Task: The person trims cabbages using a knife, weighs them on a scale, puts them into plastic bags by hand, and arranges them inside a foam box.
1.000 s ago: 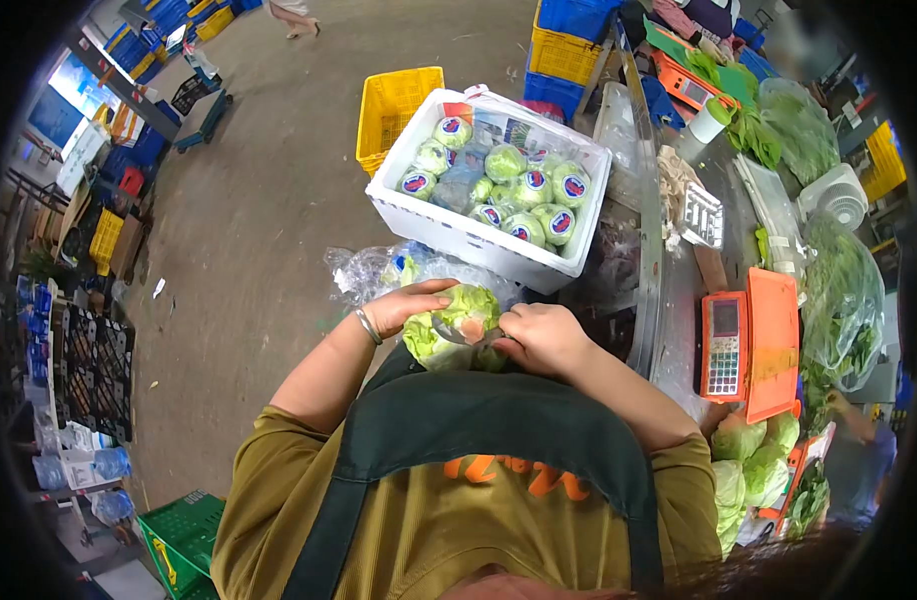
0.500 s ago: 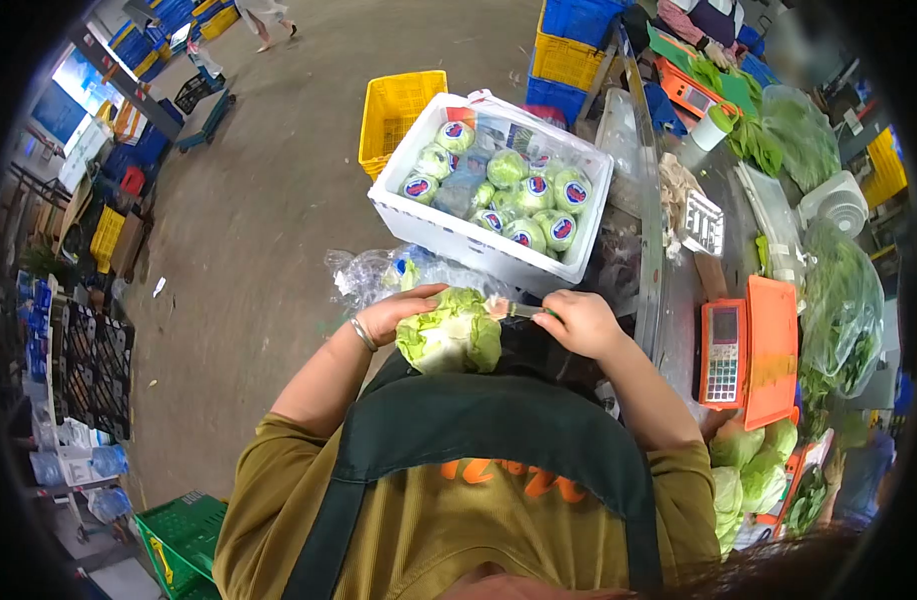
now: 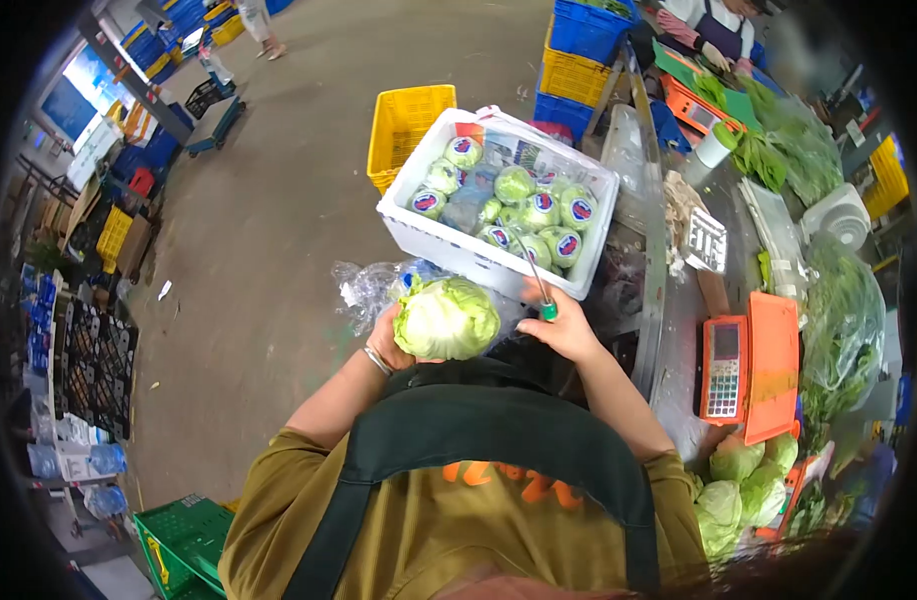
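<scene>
A pale green iceberg lettuce (image 3: 447, 320) rests in my left hand (image 3: 385, 338), whose fingers curl round its left side and underneath. To the right, my right hand (image 3: 566, 328) grips a small knife (image 3: 549, 310) by its green handle, the thin blade tilted up and away from me, apart from the lettuce. Just beyond both hands stands a white foam box (image 3: 479, 262) holding several wrapped lettuces (image 3: 541, 210) with round blue and red labels. Crumpled clear plastic wrap (image 3: 364, 290) lies behind my left hand.
A yellow crate (image 3: 399, 125) touches the box's far left. On my right runs a metal table (image 3: 679, 330) with an orange scale (image 3: 724, 370) and loose lettuces (image 3: 734, 495). Another person (image 3: 714, 35) handles leafy greens at the far right. A green crate (image 3: 184, 540) sits behind my left side.
The knife has come away from the lettuce's stem end and now points upward. My left hand has turned the lettuce, so its rounded leafy side shows and the stem end is hidden.
</scene>
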`<state>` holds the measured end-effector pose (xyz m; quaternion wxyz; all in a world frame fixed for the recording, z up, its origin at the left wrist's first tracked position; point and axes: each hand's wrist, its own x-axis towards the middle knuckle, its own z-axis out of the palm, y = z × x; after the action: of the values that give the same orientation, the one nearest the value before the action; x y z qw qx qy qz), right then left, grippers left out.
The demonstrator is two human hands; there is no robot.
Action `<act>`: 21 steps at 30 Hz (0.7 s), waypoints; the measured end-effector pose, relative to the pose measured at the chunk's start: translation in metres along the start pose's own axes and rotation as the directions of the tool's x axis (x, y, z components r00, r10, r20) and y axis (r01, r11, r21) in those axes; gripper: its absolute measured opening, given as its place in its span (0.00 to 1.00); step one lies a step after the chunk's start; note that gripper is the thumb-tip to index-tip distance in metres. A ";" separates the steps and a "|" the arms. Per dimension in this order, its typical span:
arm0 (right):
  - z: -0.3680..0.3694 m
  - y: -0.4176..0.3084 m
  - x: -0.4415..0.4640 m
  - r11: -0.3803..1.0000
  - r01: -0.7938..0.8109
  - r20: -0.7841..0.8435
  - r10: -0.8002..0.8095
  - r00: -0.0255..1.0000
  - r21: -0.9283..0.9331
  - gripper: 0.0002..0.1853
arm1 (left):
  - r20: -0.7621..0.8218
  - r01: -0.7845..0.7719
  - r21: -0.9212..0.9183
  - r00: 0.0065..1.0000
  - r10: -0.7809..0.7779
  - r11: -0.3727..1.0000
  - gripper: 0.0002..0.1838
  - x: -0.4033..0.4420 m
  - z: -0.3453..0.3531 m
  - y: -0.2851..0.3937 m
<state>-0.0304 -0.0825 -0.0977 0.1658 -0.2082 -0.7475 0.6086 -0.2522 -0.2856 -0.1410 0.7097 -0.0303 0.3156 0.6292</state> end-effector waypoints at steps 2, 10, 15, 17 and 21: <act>-0.001 -0.025 0.003 0.978 -0.078 0.134 0.052 0.990 0.196 0.37 | 0.028 0.033 0.068 0.999 -0.035 0.997 0.33 0.000 0.029 0.003; -0.010 -0.016 0.000 0.561 -0.426 0.177 0.443 0.879 0.710 0.23 | 0.358 -0.531 0.759 0.824 0.439 0.376 0.40 0.005 0.091 0.030; -0.010 -0.034 -0.012 0.486 -0.442 0.211 0.458 0.863 0.753 0.27 | 0.414 -0.427 0.356 0.870 0.269 0.831 0.37 0.026 0.099 0.039; -0.014 -0.047 -0.016 0.546 -0.441 0.173 0.473 0.864 0.712 0.31 | 0.413 -0.388 0.362 0.882 0.227 0.848 0.38 0.030 0.101 0.036; -0.019 -0.059 -0.029 0.662 -0.338 0.045 0.418 0.907 0.668 0.32 | 0.317 -0.212 0.215 0.938 0.137 0.953 0.34 0.045 0.107 0.035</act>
<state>-0.0024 -0.0919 -0.0363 0.1403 -0.3203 -0.4118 0.8415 -0.2402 -0.1920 -0.0649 0.6882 0.1818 0.2818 0.6434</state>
